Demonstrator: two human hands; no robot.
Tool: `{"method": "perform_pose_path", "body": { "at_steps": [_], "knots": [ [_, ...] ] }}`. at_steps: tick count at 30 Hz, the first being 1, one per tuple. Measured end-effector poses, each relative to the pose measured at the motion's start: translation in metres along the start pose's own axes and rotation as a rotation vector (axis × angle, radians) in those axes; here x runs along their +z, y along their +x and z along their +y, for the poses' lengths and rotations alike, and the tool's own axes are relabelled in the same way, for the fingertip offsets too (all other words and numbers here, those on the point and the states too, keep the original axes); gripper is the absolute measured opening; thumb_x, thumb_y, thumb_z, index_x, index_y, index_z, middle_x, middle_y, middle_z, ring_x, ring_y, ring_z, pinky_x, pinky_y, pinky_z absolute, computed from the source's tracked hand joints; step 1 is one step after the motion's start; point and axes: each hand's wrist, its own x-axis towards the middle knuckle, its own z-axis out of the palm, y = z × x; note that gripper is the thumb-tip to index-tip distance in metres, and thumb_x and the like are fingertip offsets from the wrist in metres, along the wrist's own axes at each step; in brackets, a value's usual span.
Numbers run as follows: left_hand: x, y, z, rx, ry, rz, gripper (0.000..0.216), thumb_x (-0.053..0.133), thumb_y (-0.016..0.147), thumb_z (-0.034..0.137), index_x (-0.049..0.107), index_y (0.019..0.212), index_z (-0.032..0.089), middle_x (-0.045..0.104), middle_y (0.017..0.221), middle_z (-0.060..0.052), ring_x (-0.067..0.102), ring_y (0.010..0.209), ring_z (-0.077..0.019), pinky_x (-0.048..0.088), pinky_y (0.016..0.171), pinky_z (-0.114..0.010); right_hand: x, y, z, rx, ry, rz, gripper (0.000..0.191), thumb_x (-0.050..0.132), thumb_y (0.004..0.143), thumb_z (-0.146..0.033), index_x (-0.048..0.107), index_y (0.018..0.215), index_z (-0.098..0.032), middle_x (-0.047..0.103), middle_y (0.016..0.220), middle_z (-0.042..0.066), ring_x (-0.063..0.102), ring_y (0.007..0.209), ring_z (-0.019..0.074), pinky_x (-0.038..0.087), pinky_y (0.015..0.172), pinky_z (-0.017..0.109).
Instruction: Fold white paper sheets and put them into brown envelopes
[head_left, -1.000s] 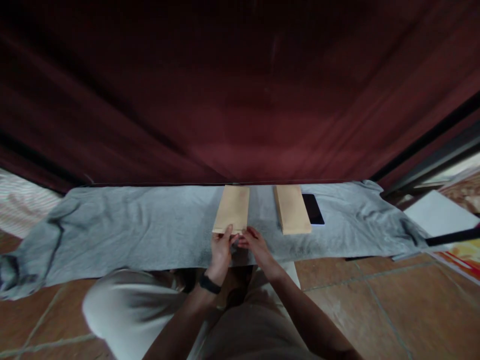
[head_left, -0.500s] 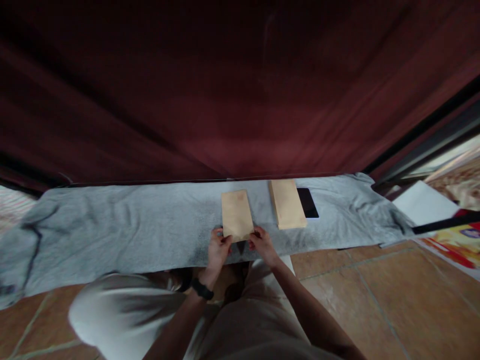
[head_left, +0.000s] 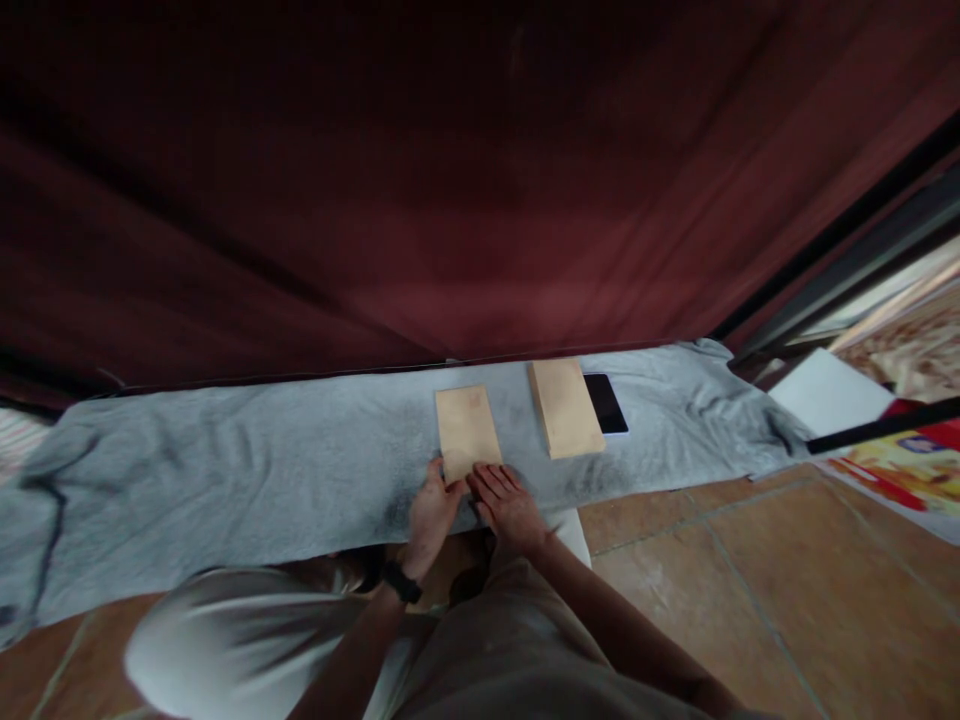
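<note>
A tan paper envelope (head_left: pixel 466 428), with a faint mark near its upper right corner, lies flat on the grey cloth (head_left: pixel 300 450) in front of me. My left hand (head_left: pixel 433 505) pinches its lower left corner, thumb on top. Across the lower right edge my right hand (head_left: pixel 510 505) lies palm down, fingers stretched out over the paper. To the right rests a thick stack of similar tan envelopes (head_left: pixel 568 410). A dark-screened phone or tablet (head_left: pixel 606 403) is partly hidden beneath or behind that stack.
A dark red fabric wall (head_left: pixel 450 230) rises right behind the cloth-covered surface. On the right are a dark bar (head_left: pixel 885 425), a white panel (head_left: pixel 832 393) and a colourful printed sheet (head_left: pixel 904 470). Below lies the tiled floor (head_left: pixel 697 570).
My right hand has let go of the lower right corner and moved left, flattening onto the envelope's bottom edge. My left hand stays at its corner. The view has shifted slightly.
</note>
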Motion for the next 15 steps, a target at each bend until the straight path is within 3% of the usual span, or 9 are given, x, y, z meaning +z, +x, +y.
{"method": "perform_pose_path", "body": {
  "at_steps": [3, 6, 8, 11, 15],
  "knots": [
    [-0.003, 0.000, -0.001, 0.141, 0.225, 0.097, 0.043, 0.053, 0.099, 0.039, 0.054, 0.135, 0.016, 0.077, 0.099, -0.013, 0.074, 0.088, -0.0290, 0.055, 0.074, -0.037, 0.003, -0.002, 0.003, -0.008, -0.023, -0.012, 0.052, 0.048, 0.104, -0.030, 0.042, 0.154, -0.020, 0.044, 0.159, 0.009, 0.040, 0.147, 0.0237, 0.032, 0.123, 0.046],
    [-0.003, 0.017, 0.002, 0.489, 0.268, 0.213, 0.043, 0.040, 0.104, 0.037, 0.054, 0.139, 0.015, 0.070, 0.126, -0.016, 0.067, 0.116, -0.0292, 0.052, 0.097, -0.042, 0.005, -0.002, 0.004, -0.016, -0.033, -0.008, 0.051, 0.047, 0.105, -0.034, 0.043, 0.154, -0.020, 0.045, 0.159, 0.009, 0.041, 0.146, 0.0239, 0.032, 0.123, 0.046],
    [0.001, 0.037, 0.005, 0.694, 0.291, 0.236, 0.048, 0.036, 0.105, 0.036, 0.048, 0.147, 0.015, 0.058, 0.146, -0.016, 0.051, 0.139, -0.0292, 0.042, 0.114, -0.046, 0.006, -0.002, 0.005, -0.022, -0.037, -0.006, 0.052, 0.047, 0.106, -0.036, 0.043, 0.154, -0.019, 0.045, 0.159, 0.009, 0.042, 0.146, 0.0244, 0.031, 0.123, 0.046],
    [0.009, 0.069, 0.010, 0.826, 0.380, 0.184, 0.054, 0.034, 0.105, 0.035, 0.042, 0.153, 0.012, 0.042, 0.160, -0.015, 0.030, 0.153, -0.0279, 0.028, 0.124, -0.048, 0.006, -0.002, 0.005, -0.032, -0.045, -0.007, 0.055, 0.048, 0.105, -0.039, 0.040, 0.155, -0.017, 0.044, 0.159, 0.011, 0.041, 0.146, 0.0249, 0.030, 0.123, 0.046],
    [0.018, 0.093, 0.010, 0.891, 0.470, 0.073, 0.056, 0.034, 0.105, 0.040, 0.041, 0.155, 0.016, 0.040, 0.162, -0.009, 0.027, 0.154, -0.0252, 0.025, 0.125, -0.047, 0.006, -0.003, 0.006, -0.046, -0.062, -0.015, 0.058, 0.052, 0.104, -0.040, 0.040, 0.155, -0.017, 0.044, 0.159, 0.011, 0.040, 0.147, 0.0250, 0.030, 0.123, 0.045]
  ]
}}
